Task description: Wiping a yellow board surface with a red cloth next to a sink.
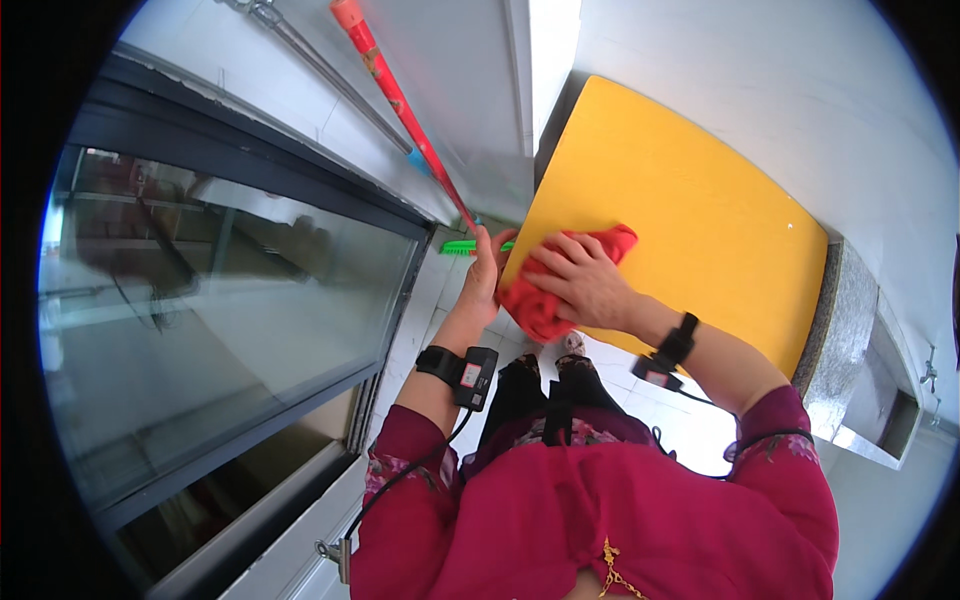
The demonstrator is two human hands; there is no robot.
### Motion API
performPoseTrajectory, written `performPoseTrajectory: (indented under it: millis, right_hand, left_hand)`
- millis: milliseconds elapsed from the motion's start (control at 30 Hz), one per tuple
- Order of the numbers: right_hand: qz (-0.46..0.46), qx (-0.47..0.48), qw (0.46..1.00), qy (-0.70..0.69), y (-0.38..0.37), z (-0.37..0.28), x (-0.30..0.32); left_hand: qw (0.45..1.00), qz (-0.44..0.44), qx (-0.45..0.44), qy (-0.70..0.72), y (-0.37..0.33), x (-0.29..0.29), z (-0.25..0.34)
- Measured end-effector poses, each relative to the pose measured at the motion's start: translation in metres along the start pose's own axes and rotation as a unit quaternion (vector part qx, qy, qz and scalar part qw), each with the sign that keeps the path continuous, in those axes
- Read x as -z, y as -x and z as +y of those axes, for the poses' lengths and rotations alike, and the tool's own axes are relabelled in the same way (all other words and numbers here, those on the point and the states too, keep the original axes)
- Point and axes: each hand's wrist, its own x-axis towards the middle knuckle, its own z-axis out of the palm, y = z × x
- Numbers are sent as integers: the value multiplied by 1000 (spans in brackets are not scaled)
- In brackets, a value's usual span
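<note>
My right hand (pixel 580 278) presses down on a bunched red cloth (pixel 541 312), its fingers curled over the folds. The cloth lies at the near left corner of a yellow tabletop (pixel 700 190) and partly overhangs the edge. Beside the tabletop's left edge is my left hand (pixel 487 272), with thumb raised and apart from the fingers. Those fingers reach toward the table's side, and their tips are partly hidden. No object shows in the left hand.
A red-handled pole (pixel 400 105) and a grey metal pole (pixel 330 80) lean at the upper left. Near their foot is a green brush head (pixel 460 247). A dark-framed glass window (pixel 240 260) fills the left side. A grey stone ledge (pixel 828 330) adjoins the table's right.
</note>
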Motion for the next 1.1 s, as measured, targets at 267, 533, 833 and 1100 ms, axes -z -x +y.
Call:
performPoseTrajectory:
  millis: [267,533,833,1100]
  right_hand:
    - [66,-222,969,81,59,81,18]
    - [55,-33,998,-4,-30,-18,-14]
    - [29,-274,956,96,175,21,16]
    - [145,-493,841,169,163,22,10]
  left_hand:
    - [998,-7,-49,-50,6,8,-18]
    - [999,15,-33,10,7,11,-5]
    - [967,39,-65,-244,-32,29,-22]
    - [828,88,-137,-537,-39,-5,-2]
